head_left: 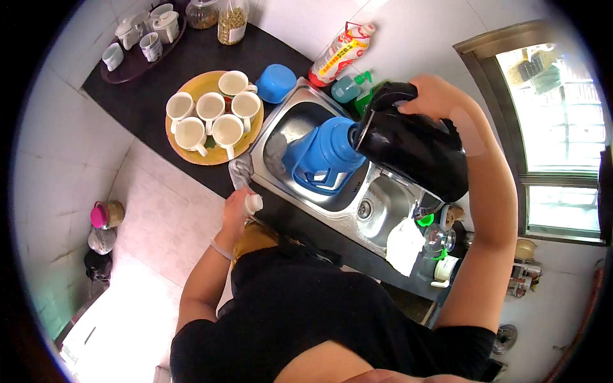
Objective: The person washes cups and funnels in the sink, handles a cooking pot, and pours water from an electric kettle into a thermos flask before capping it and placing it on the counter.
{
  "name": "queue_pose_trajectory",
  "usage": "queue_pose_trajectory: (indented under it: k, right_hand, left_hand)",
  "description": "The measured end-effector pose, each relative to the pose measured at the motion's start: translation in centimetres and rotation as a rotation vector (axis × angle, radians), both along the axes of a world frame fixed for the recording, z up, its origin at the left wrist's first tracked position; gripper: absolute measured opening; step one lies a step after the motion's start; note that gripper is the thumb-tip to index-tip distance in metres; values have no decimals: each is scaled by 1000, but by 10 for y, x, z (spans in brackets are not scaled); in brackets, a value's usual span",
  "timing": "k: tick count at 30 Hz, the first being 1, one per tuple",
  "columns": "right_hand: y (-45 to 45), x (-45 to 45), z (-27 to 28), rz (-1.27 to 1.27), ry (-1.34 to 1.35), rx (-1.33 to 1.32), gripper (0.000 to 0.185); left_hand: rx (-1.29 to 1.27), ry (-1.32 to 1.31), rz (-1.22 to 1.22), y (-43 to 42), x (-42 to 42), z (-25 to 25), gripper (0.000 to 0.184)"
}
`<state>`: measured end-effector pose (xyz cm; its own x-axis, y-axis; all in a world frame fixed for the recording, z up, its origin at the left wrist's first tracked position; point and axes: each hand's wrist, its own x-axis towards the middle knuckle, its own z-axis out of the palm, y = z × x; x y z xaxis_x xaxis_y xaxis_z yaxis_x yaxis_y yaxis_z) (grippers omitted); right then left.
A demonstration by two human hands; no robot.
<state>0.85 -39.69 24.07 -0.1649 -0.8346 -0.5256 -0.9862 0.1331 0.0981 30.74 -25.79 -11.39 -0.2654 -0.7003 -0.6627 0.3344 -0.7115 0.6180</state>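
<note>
My right hand (437,99) is wrapped round the handle of a black electric kettle (418,150). The kettle is tilted, its spout end at the mouth of a blue thermos flask (319,156). That flask stands in the larger basin of the steel sink (300,105); whether water is flowing is hidden. In my left hand (234,214), by the counter's front edge, is a small white stopper (253,203). A grey cloth (241,170) lies over the counter edge just beyond those fingers. A blue cup-shaped lid (276,83) rests on the counter beside the sink.
Several white mugs (211,108) stand on a round yellow tray (185,152). Farther back is a dark tray (124,78) with a tea set. Bottles (341,54) line the wall behind the sink. A white cloth (404,247) and jars (439,238) sit at the right.
</note>
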Motion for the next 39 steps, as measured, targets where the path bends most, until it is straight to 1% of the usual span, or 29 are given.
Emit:
queue_pose_trajectory:
  k: [3, 6, 9, 11, 13, 15, 19, 22, 25, 28, 31, 32, 35, 36, 39]
  right_hand:
    - [-14, 11, -5, 59, 93, 58, 29]
    - [-19, 28, -8, 102, 156, 68, 31]
    - [-23, 48, -7, 176, 214, 79, 32]
    - [-27, 52, -13, 248, 264, 83, 33]
    - [-35, 50, -26, 334, 324, 72, 35]
    - [-30, 67, -17, 288, 333, 112, 37]
    - [-29, 70, -15, 257, 330, 126, 40]
    - [-25, 55, -17, 323, 320, 67, 41]
    - [-9, 51, -5, 272, 305, 33, 40]
    - [6, 33, -1, 203, 203, 3, 39]
    - [28, 4, -12, 192, 127, -139, 36]
    - [42, -2, -14, 183, 80, -263, 32]
    - [77, -13, -15, -35, 7, -377, 31]
    - [92, -18, -15, -66, -29, -441, 30]
    - [139, -43, -32, -313, -263, -640, 28]
  left_hand:
    - [-104, -97, -19, 2, 0, -3, 18]
    - [-108, -62, 0, 3, 2, -11, 13]
    - [-272, -217, -47, 5, 2, -7, 13]
    - [-334, -211, -23, 6, 1, -5, 15]
    - [-245, -128, 26, 4, 0, -6, 16]
    - [-5, 31, 102, 0, -2, -9, 19]
    - [-5, 18, 80, -1, -2, 1, 20]
    - [-1, -1, 63, -2, -2, 5, 20]
    - [-25, -19, 43, -5, -4, 7, 20]
    - [-49, -29, 27, -13, -6, 15, 21]
    - [-102, -46, 9, -25, -13, 24, 23]
    - [-140, -35, 7, -30, -16, 27, 23]
    - [-259, -55, 21, -47, -30, 45, 23]
    - [-299, -70, 34, -53, -37, 55, 23]
    - [-539, -160, -17, -68, -55, 83, 23]
